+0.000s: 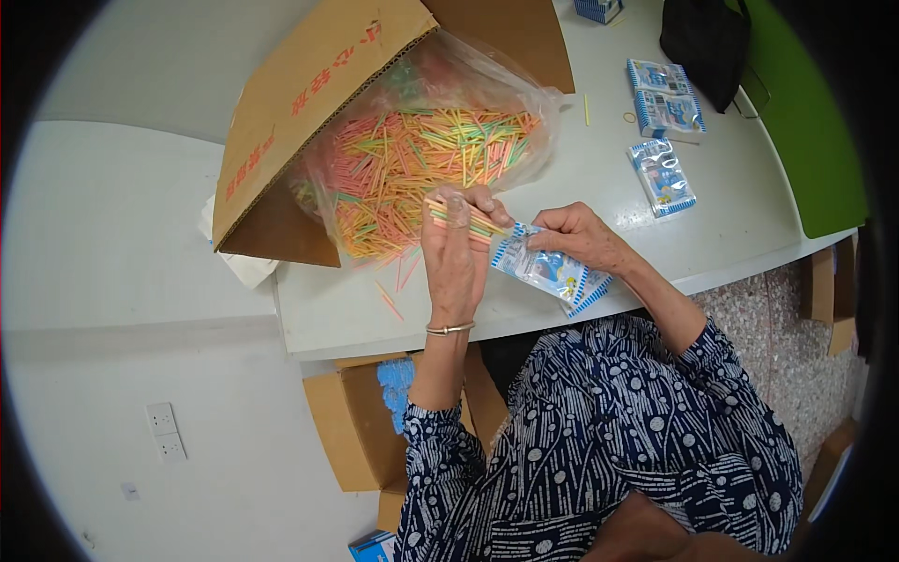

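I log the left hand (455, 234) with fingers wrapped round a straw bundle (481, 224), hiding its middle. Right hand (582, 238): fingers pinch the packet's (543, 268) upper end; whether straw tips sit inside, I cannot tell. A second packet (596, 291) beneath is mostly covered. Bundle and packet slant upper left to lower right, near the desk's (365, 321) near edge, bundle tips toward packet.

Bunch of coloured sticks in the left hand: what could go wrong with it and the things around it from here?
The bunch of sticks is loose in the left hand, so some might slip out. Its ends meet the edge of the blue-and-white packet in the right hand; they could snag or bend the film. Stray sticks lie near the table's front edge and might get knocked off.
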Motion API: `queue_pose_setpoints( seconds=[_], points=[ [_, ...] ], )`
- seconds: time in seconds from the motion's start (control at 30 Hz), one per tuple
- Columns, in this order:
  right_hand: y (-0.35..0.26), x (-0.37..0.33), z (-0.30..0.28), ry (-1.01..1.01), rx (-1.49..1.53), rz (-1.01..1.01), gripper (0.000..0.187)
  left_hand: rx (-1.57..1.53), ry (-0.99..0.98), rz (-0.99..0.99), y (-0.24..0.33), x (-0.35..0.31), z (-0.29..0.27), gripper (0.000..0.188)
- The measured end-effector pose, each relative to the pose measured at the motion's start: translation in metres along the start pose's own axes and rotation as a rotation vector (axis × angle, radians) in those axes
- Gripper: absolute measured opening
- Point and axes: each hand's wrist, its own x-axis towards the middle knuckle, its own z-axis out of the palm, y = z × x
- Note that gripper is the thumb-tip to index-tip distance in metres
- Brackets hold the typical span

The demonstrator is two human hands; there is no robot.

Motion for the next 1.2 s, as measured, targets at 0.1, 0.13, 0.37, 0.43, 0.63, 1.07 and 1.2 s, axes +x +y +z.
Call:
queue_pose_setpoints(
  seconds=[0.1,0.13,0.37,0.43,0.63,1.07,1.2],
  points=[
    [0.000,-0.003,-0.001,-0.019,-0.014,0.003,0.021,0.004,0.006,-0.016,0.001,-0.006,0.005,0.010],
    [0.000,-0.003,-0.001,-0.025,-0.028,0.004,0.021,0.024,0.040,-0.033,0.003,-0.008,0.008,0.010],
    [-0.001,-0.004,-0.003,-0.046,-0.044,0.005,0.021,0.139,0.149,-0.002,0.015,-0.009,0.004,0.012],
    [-0.002,-0.005,-0.002,-0.016,-0.026,-0.003,0.020,0.216,0.122,-0.052,0.013,-0.012,-0.004,0.012],
    [-0.009,0.000,-0.005,0.020,-0.143,-0.036,0.019,0.904,0.011,-0.135,0.008,-0.027,-0.010,0.013],
    [-0.003,0.000,-0.009,0.022,-0.237,-0.015,0.020,1.158,0.075,0.021,-0.007,-0.021,-0.018,0.011],
    [0.000,-0.001,-0.017,-0.025,-0.148,-0.008,0.021,0.697,0.164,0.063,0.010,-0.010,-0.023,0.011]
  ],
)
